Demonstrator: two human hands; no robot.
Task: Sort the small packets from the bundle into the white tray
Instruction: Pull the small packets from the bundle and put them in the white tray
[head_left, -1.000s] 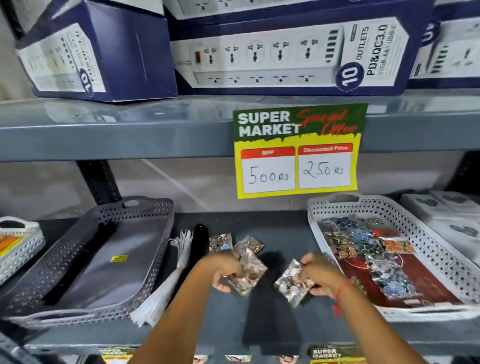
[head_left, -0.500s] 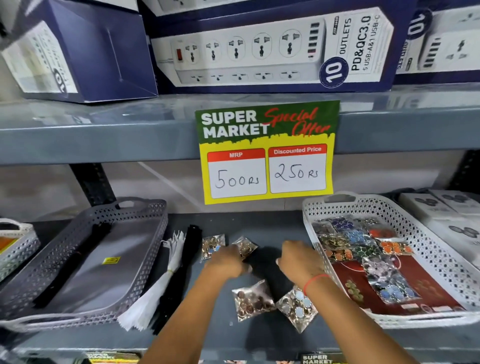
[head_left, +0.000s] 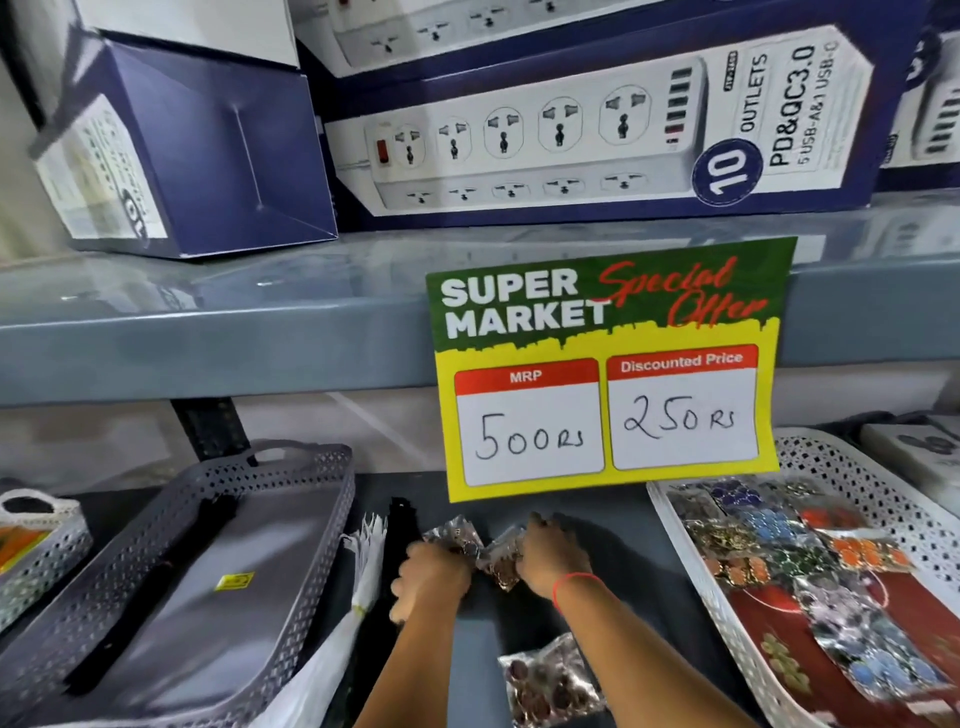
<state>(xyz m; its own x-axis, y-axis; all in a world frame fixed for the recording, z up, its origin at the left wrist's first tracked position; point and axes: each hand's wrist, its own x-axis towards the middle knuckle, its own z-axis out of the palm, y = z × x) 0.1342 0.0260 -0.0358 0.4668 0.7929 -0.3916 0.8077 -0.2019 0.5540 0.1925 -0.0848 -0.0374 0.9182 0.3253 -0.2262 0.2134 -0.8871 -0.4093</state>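
Both hands reach to the back of the dark shelf. My left hand (head_left: 428, 577) closes on a small clear packet of shiny studs (head_left: 457, 535). My right hand (head_left: 550, 558) pinches a second small packet (head_left: 501, 558) right beside it. Nearer to me, a loose packet with dark red studs (head_left: 550, 680) lies flat on the shelf. The white perforated tray (head_left: 878, 499) stands to the right and holds several colourful packets (head_left: 779, 540) on a red liner.
A grey perforated tray (head_left: 291, 587) with a yellow sticker stands at the left, with a white tassel bundle (head_left: 363, 571) and a black strip (head_left: 402, 525) between it and my hands. A yellow price sign (head_left: 605, 415) hangs from the shelf above. Blue boxes (head_left: 571, 130) sit overhead.
Both hands put down the two packets they held near the front and reached further back onto the two packets at the rear. The view has shifted left and closer.
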